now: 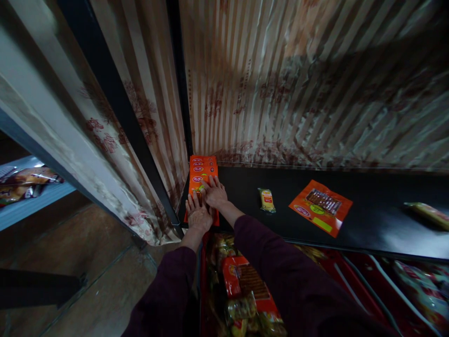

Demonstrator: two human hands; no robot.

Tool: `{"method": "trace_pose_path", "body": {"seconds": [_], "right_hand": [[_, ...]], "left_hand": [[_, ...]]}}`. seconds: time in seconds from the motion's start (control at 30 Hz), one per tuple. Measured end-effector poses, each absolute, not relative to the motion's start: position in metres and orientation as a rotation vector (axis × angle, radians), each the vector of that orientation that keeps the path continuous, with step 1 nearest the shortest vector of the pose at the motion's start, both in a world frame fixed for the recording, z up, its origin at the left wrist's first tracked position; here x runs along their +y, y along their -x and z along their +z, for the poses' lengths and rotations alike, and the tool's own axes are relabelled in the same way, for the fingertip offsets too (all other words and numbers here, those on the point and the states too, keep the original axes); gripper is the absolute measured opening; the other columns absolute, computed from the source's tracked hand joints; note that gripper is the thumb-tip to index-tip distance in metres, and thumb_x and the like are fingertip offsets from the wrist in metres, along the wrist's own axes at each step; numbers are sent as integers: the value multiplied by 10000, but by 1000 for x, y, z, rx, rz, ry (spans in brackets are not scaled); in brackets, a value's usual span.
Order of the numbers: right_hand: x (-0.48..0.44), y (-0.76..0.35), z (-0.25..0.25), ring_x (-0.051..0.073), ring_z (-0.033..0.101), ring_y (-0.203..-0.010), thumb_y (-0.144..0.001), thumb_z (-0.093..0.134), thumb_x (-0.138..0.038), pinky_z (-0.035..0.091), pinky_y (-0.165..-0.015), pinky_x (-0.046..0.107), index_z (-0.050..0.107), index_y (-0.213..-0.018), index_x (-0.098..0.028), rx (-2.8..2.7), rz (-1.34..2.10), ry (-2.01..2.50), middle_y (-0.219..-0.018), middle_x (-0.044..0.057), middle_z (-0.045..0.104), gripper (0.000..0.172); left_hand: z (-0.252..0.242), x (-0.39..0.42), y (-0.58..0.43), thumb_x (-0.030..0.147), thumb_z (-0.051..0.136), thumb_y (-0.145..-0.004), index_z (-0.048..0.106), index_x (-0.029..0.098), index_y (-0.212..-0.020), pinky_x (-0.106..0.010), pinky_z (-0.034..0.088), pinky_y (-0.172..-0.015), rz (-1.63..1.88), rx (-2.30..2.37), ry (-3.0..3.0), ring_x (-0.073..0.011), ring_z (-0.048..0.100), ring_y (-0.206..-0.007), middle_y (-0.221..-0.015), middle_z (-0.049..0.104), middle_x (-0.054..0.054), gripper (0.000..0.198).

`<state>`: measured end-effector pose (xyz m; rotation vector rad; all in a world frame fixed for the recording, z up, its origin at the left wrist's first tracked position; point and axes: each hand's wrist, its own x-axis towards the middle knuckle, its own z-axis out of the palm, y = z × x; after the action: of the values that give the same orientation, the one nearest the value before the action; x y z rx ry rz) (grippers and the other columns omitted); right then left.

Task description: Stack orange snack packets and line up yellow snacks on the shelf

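Note:
An orange snack packet (pixel 202 171) lies flat at the left end of a black shelf (pixel 368 220). My left hand (pixel 197 214) rests flat on its near end, fingers stretched out. My right hand (pixel 214 193) lies on the packet just beyond it, fingers spread and pressing down. Both arms wear dark purple sleeves.
On the shelf lie a small yellow packet (pixel 267 200), another orange packet (pixel 320 206) face up, and a long yellow packet (pixel 430 214) at the right edge. Below are red bins (pixel 354 276) of packaged snacks. A striped wall stands behind; a black post (pixel 115 103) is at left.

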<state>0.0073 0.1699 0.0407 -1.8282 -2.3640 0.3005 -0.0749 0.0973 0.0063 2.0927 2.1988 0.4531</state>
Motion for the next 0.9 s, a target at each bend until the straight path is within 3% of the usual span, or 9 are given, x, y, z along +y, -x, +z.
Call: {"method": "trace_pose_path", "body": {"seconds": [0.27, 0.5, 0.6, 0.7, 0.9], "right_hand": [[179, -5, 39, 271, 97, -1441, -926, 312, -440, 135, -1114, 500, 279, -1441, -375, -2364, 372, 1899, -1580, -12, 130, 520], [154, -7, 42, 275, 42, -1448, -917, 381, -355, 137, -1121, 505, 393, -1403, -292, -2259, 321, 1755, -1575, 40, 155, 491], [122, -10, 32, 279, 116, -1437, -906, 405, -313, 210, -1116, 483, 496, -1331, -194, -2133, 335, 1671, -1548, 101, 228, 450], [79, -18, 17, 255, 265, -1390, -900, 407, -248, 296, -1100, 443, 563, -1253, -136, -2042, 380, 1524, -1471, 149, 372, 402], [-11, -50, -6, 200, 377, -1332, -879, 398, -157, 355, -1088, 453, 583, -1212, -188, -2020, 412, 1308, -1388, 97, 491, 382]], "left_hand": [[4, 97, 75, 476, 298, -898, 319, 168, -1449, -526, 199, -1124, 435, 2218, -2121, -357, 215, -1404, -1532, 261, -145, 631], [7, 96, 76, 421, 375, -876, 300, 154, -1455, -518, 169, -1134, 335, 2199, -2123, -366, 168, -1417, -1543, 226, -151, 642], [8, 95, 79, 344, 392, -875, 329, 170, -1444, -517, 155, -1137, 254, 2181, -2133, -359, 138, -1426, -1553, 193, -147, 598], [8, 95, 82, 261, 320, -899, 260, 205, -1468, -506, 147, -1141, 272, 2190, -2140, -308, 130, -1437, -1562, 184, -115, 575], [4, 95, 80, 441, 368, -892, 309, 157, -1449, -539, 176, -1121, 407, 2183, -2105, -367, 142, -1422, -1552, 165, -181, 629]]}}
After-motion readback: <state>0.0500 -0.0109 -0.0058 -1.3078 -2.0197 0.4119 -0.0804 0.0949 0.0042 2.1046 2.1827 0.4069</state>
